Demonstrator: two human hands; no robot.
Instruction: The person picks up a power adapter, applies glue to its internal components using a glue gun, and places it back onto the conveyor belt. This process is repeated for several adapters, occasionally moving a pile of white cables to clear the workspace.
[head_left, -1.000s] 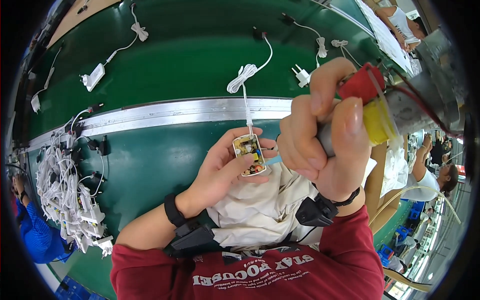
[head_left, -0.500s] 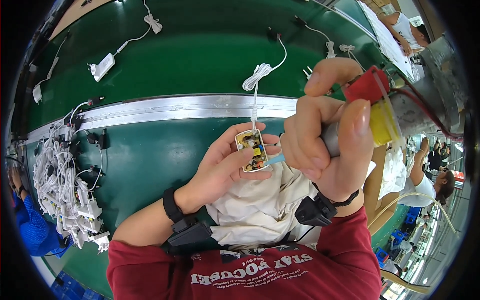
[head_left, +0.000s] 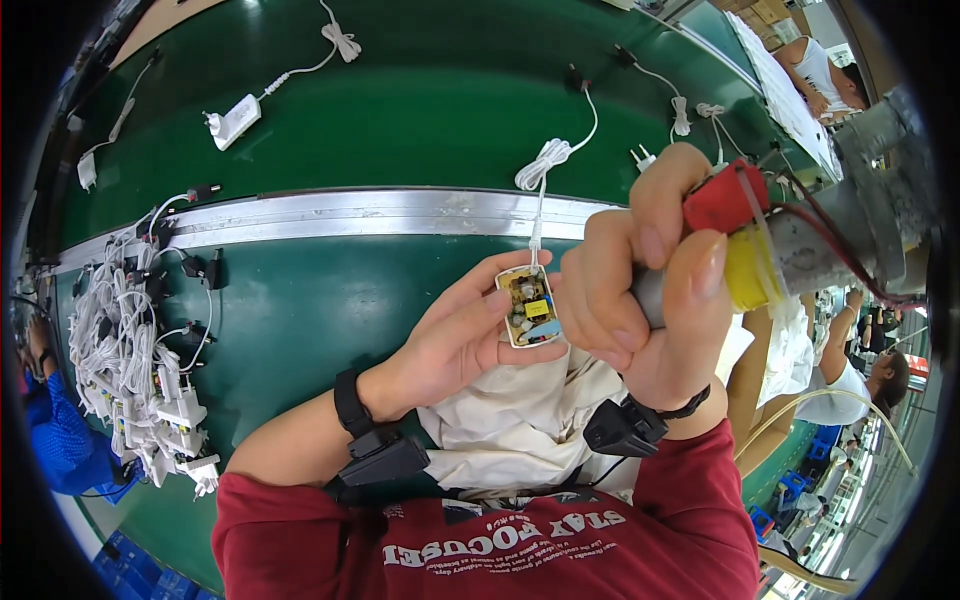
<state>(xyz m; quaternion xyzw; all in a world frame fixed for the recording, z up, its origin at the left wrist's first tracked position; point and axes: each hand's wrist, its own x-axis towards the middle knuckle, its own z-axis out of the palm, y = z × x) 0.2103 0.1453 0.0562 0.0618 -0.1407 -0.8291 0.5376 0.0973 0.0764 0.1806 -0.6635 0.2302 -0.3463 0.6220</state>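
Observation:
An open white power adapter (head_left: pixel 518 325) with its circuit board facing up rests in my left hand (head_left: pixel 452 338), the thumb and fingers closed around its casing. From its top a white cable (head_left: pixel 544 165), tied in a bundle, runs over the metal rail onto the green belt. My right hand (head_left: pixel 645 290) is wrapped around a grey cylindrical dispensing gun (head_left: pixel 815 245) with a yellow band and a red switch (head_left: pixel 727 197). Its light-blue tapered nozzle (head_left: pixel 541 330) lies over the lower part of the board. Whether the tip touches the board I cannot tell.
Tangled white corded adapters (head_left: pixel 140 370) are heaped at the left. Beyond the metal rail (head_left: pixel 350 214), several adapters, such as a white plug adapter (head_left: pixel 234 122), lie on the green belt (head_left: pixel 420 95). Beige cloth (head_left: pixel 500 425) lies before me. Co-workers sit left and right.
The adapters on the belt have shifted right. My left hand has brought the open adapter slightly right, and the blue nozzle now lies across more of its lower board.

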